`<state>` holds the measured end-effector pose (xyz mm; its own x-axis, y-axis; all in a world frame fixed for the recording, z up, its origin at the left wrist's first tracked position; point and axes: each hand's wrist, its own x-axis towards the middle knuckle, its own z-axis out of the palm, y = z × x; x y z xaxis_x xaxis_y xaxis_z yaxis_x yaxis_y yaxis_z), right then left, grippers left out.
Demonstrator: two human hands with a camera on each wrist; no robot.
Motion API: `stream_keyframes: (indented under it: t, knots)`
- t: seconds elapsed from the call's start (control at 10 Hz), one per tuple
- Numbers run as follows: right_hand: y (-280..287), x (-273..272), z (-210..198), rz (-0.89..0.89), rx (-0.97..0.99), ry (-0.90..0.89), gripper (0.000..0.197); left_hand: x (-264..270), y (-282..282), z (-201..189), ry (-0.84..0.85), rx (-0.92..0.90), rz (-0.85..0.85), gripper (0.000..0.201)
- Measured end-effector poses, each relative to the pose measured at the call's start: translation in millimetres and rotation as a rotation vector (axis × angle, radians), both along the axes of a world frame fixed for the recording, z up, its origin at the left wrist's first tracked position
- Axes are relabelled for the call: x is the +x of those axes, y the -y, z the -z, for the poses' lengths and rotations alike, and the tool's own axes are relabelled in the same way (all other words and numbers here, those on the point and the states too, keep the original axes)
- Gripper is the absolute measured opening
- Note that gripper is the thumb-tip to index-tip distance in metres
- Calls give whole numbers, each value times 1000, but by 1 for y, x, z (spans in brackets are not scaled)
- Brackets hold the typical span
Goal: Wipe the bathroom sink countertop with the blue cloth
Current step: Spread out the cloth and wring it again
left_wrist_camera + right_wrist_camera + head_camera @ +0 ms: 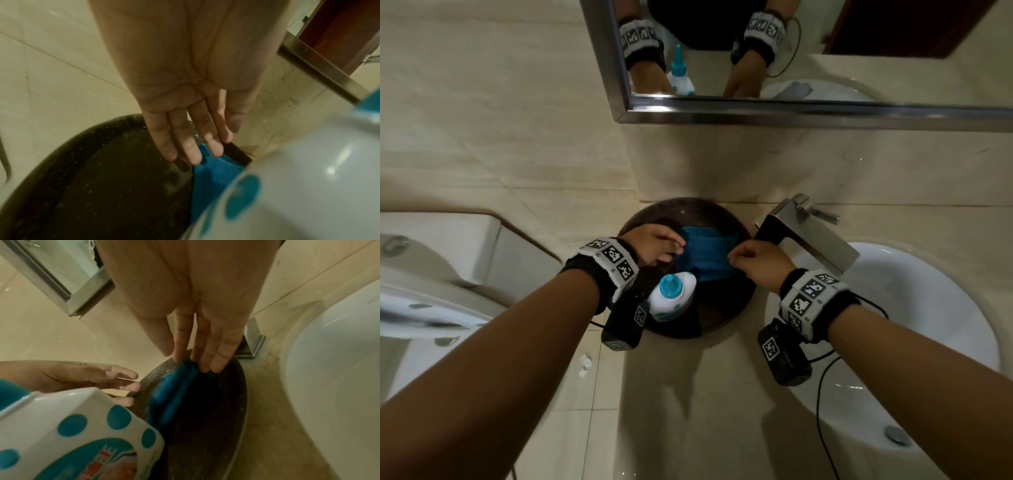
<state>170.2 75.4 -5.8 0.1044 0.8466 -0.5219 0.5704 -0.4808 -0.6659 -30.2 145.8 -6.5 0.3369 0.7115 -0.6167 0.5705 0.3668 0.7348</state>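
The blue cloth [705, 257] [216, 175] [174, 394] lies bunched on a dark round tray [722, 311] [102, 178] [216, 418] that sits on the beige countertop [705, 394]. My left hand [657, 246] [189, 152] reaches in from the left with straight fingers, whose tips touch the tray and the cloth's left edge. My right hand [753, 263] [195, 363] points down at the cloth's right end. Its fingers are straight and their tips touch the fabric, with the thumb apart. In the right wrist view the cloth is motion-blurred.
A white bottle with a blue cap and blue dots [671, 294] [308, 186] [72, 434] stands on the tray's front left, close to my left wrist. A steel faucet [808, 233] and a white sink [911, 308] lie right. A toilet [431, 274] is left, a mirror [791, 51] above.
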Motion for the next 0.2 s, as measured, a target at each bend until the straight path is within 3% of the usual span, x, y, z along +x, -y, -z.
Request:
stream_keyframes:
  t: [0.2]
  knots:
    - [3,3,-6,-20,9,-14,22,-1,-4,-18,-13,133,12,20]
